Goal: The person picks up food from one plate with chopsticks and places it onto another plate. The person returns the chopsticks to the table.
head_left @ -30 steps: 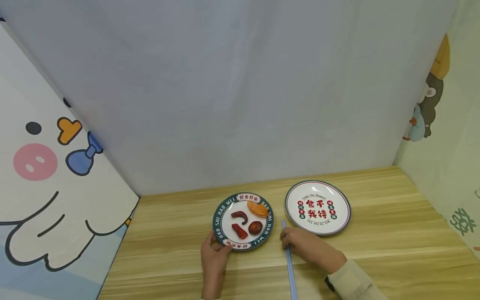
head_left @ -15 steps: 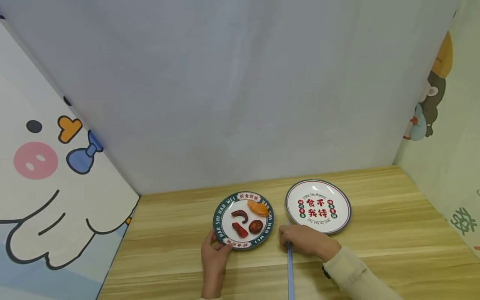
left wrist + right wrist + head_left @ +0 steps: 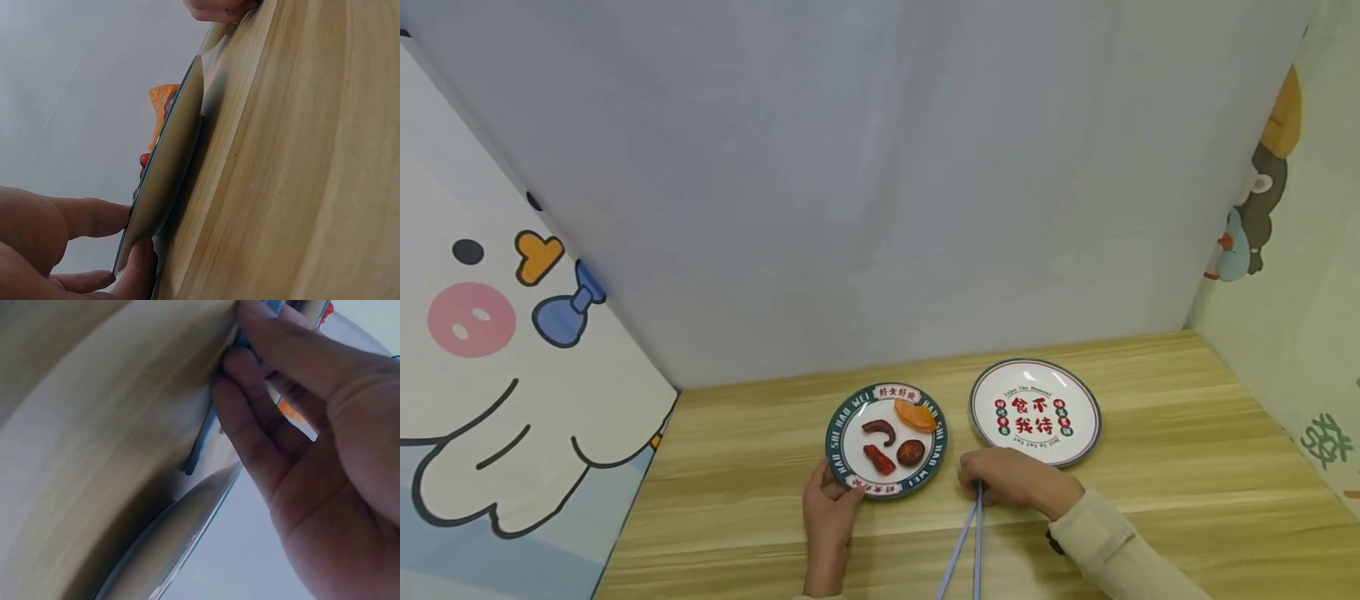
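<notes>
L hand (image 3: 831, 512) pinches the food plate (image 3: 853, 442) by its near-left rim, prob. to steady it; R hand (image 3: 1011, 477), grip narrow, holds the chopsticks (image 3: 978, 546) right of it, just near of the white plate (image 3: 987, 408), prob. to sort them. Sticks: thin, pale blue, splayed in a V twd near side. Food plate: teal rim, white centre, 4 food pcs.

My head view evenly lit, slightly dim. Left wrist view: soft shadow under food plate (image 3: 167, 156). Right wrist view: desk (image 3: 69, 437) grain blurred, my right hand (image 3: 312, 456) sharper — dark shadow beneath white plate (image 3: 187, 528).
</notes>
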